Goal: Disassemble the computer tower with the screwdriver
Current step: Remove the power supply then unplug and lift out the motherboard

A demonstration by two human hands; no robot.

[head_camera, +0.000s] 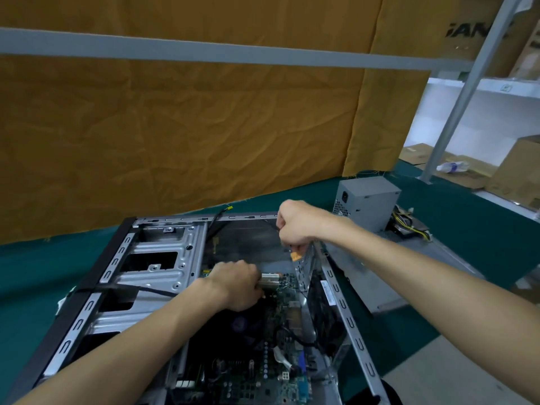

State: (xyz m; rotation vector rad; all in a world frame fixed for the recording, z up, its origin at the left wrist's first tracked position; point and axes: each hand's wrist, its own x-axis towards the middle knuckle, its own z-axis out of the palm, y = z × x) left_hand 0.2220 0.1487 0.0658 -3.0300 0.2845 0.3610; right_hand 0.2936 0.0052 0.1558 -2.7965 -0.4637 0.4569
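The computer tower [163, 276] lies on its side on the green table cover [35, 276], its side panel off and the motherboard [271, 346] exposed. The right hand [298, 222] is clenched around a tool with an orange-yellow handle end [295, 256], apparently the screwdriver, whose shaft is hidden; the handle pokes out just below the fist, over the case's rear wall. Down and to the left of that grip, the left hand [238, 285] reaches into the case, fingers curled against a light-coloured slot or card edge [270, 279] on the board, though whether it pinches it I cannot tell. Left of both hands sits the metal drive cage [163, 258], with a black cable [140, 288] crossing below it. Beyond the right fist, well apart from the case, a grey power supply [366, 200] stands on the cover with its wire bundle [409, 223] beside it. Behind everything hangs a brown cloth [175, 127], and shelving with cardboard boxes [517, 168] stands far right
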